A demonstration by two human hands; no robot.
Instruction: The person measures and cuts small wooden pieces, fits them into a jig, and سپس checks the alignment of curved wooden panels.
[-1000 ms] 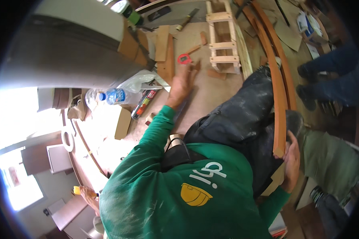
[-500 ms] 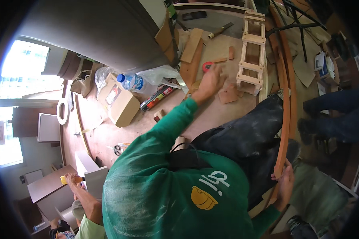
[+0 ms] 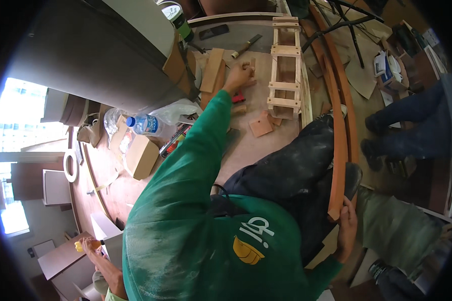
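My left hand [image 3: 240, 75] reaches onto the board, fingers curled on a small wooden piece [image 3: 252, 66] beside flat offcuts [image 3: 212, 67]. A red tape measure [image 3: 237, 98] lies just below it, partly behind my arm. To the right is a pale wooden ladder-like frame [image 3: 284, 93], with drilled square pieces [image 3: 260, 127] below it. My right hand [image 3: 346, 226] grips the lower end of a long orange-brown wood strip [image 3: 338, 185], one of two curved strips lying along my right leg.
A water bottle [image 3: 146, 125], cardboard box [image 3: 140, 158] and black tube [image 3: 170, 146] sit at left, beneath a dark panel [image 3: 100, 65]. A chisel [image 3: 246, 46] lies at top. Another person's legs [image 3: 407, 145] are at right; a co-worker's hand [image 3: 88, 245] holds a yellow tool at lower left.
My left hand has moved forward past the tape measure onto the small piece, its fingers now curled. My right hand stays on the strip. The view has shifted slightly.
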